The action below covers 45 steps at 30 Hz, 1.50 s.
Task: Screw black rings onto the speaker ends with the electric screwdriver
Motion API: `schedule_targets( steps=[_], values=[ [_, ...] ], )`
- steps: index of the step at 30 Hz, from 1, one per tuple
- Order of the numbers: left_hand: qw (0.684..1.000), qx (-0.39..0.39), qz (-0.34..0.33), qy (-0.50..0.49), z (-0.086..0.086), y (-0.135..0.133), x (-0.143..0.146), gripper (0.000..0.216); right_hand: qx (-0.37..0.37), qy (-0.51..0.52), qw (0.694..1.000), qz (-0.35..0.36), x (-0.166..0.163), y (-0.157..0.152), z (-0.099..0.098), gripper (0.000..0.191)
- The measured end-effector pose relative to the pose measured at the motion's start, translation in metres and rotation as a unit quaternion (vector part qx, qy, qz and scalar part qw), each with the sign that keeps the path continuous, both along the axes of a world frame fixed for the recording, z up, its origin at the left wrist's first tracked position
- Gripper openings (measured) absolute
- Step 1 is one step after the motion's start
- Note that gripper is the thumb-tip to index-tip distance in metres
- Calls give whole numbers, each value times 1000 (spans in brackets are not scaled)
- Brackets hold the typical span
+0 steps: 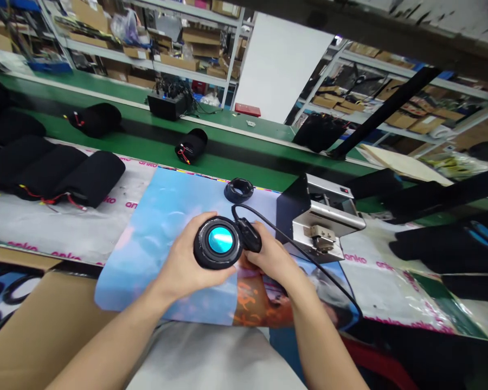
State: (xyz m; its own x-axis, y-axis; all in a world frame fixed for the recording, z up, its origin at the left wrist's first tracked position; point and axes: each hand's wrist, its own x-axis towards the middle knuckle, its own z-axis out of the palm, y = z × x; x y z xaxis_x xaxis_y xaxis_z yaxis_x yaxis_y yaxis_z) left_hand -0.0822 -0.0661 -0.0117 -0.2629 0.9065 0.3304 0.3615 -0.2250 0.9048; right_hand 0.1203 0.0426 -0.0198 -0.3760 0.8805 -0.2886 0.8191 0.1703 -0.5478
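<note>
My left hand (183,262) is wrapped round a black cylindrical speaker (217,242), whose round end with a shiny cyan centre faces me. My right hand (270,259) pinches a small black plug-like part (250,234) against the speaker's right side; a black cable (305,254) runs from it to the right across the bench. Both hands hover over a blue printed sheet (158,216). A loose black ring (238,189) lies on the sheet just beyond the speaker.
A metal press fixture (319,219) stands right of my hands. Several black speaker bodies (61,173) with red wires lie at left. One more speaker (192,145) lies on the green conveyor (244,141). Shelves with cartons fill the back. Dark frame bars (384,114) cross at upper right.
</note>
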Motion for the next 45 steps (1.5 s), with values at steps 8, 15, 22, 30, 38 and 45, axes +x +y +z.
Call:
schedule_targets(
  steps=[8,15,22,30,38,45],
  values=[
    [995,-17,-98,-17,4,11,-13,86,7,37,995,-89,-2,-6,13,42],
    [985,-36,-151,-73,4,17,-18,91,-6,231,972,34,9,-17,95,82],
    [973,-43,-174,-149,1,17,-11,74,-66,197,959,194,-16,-14,119,77],
    [973,-27,-170,-155,3,20,-11,102,-36,224,970,83,-3,-14,91,84],
    [970,-11,-180,-165,6,19,-9,94,-32,184,980,75,-11,-19,99,82],
    [974,-6,-165,-152,-3,17,-9,101,4,124,992,33,-11,-31,91,65]
  ],
)
